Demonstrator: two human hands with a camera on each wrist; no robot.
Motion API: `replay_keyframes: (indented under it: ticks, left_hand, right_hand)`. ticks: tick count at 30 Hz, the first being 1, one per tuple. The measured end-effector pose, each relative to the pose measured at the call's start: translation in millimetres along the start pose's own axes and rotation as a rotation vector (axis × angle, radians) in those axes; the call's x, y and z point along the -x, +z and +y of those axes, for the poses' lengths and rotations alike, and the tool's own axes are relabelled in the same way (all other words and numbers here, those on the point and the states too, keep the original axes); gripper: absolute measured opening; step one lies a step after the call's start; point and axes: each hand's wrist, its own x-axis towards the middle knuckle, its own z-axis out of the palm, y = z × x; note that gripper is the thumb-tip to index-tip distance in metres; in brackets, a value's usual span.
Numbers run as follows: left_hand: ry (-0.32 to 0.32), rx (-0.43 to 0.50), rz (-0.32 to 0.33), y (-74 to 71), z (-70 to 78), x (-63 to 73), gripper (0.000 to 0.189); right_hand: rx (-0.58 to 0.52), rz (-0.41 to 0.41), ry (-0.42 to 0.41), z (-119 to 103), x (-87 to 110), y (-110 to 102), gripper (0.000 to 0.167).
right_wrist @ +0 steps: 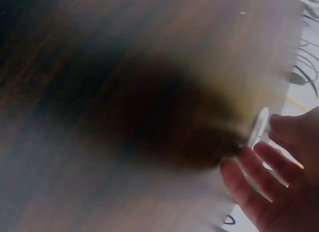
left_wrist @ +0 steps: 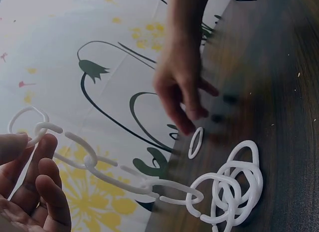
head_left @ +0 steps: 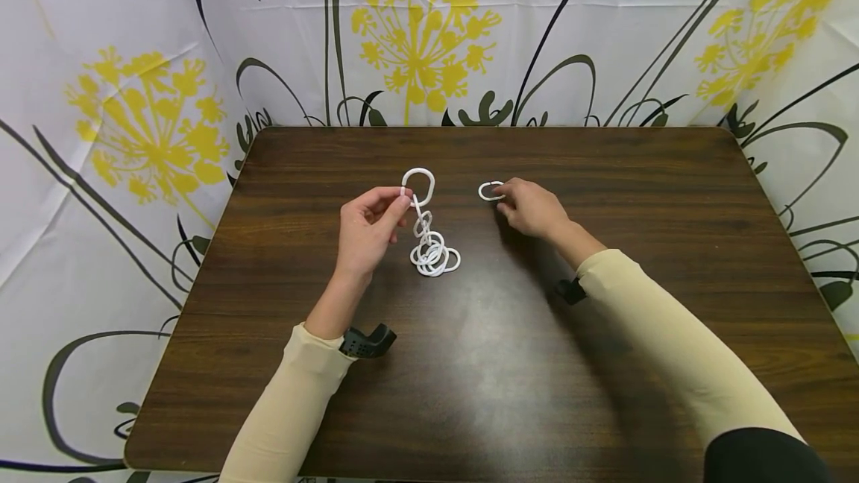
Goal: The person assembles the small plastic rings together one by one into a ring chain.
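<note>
My left hand (head_left: pixel 367 229) pinches the top link of a white plastic chain (left_wrist: pixel 119 177) between thumb and fingertips. From there the chain (head_left: pixel 423 222) hangs down, and its lower links lie in a small heap on the table. To the right, a single loose white link (head_left: pixel 492 191) lies apart from the chain. My right hand (head_left: pixel 533 209) is at that link, its fingertips covering the link's right end in the head view. In the right wrist view the link (right_wrist: pixel 258 127) shows beside the thumb and fingers of the right hand (right_wrist: pixel 274 177); a firm grip is not visible.
The dark wood-grain table (head_left: pixel 470 393) has rounded corners. Behind it and along both sides hangs a white curtain (head_left: pixel 295 21) with yellow and grey-green flower prints. A black strap device (head_left: pixel 367 341) sits on the left wrist.
</note>
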Motion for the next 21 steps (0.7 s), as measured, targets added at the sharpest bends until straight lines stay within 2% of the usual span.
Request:
replay_keyframes:
  ticks: [4, 8, 15, 21]
  left_hand:
    - [-0.003, -0.009, 0.000, -0.6, 0.2, 0.3, 0.019]
    - [-0.003, -0.007, 0.000, -0.8, 0.1, 0.3, 0.019]
    - [-0.007, 0.001, -0.005, -0.7, -0.2, 0.0, 0.018]
    - [-0.014, -0.005, -0.007, -0.9, 0.1, 0.3, 0.019]
  right_hand:
    - [0.133, -0.039, -0.057, 2, 0.9, 6, 0.040]
    - [0.182, -0.042, -0.079, 1, 0.6, 9, 0.040]
    - [0.211, -0.016, -0.077, 0, 1.9, 11, 0.035]
    - [0.189, 0.026, -0.083, 3, 3.8, 13, 0.020]
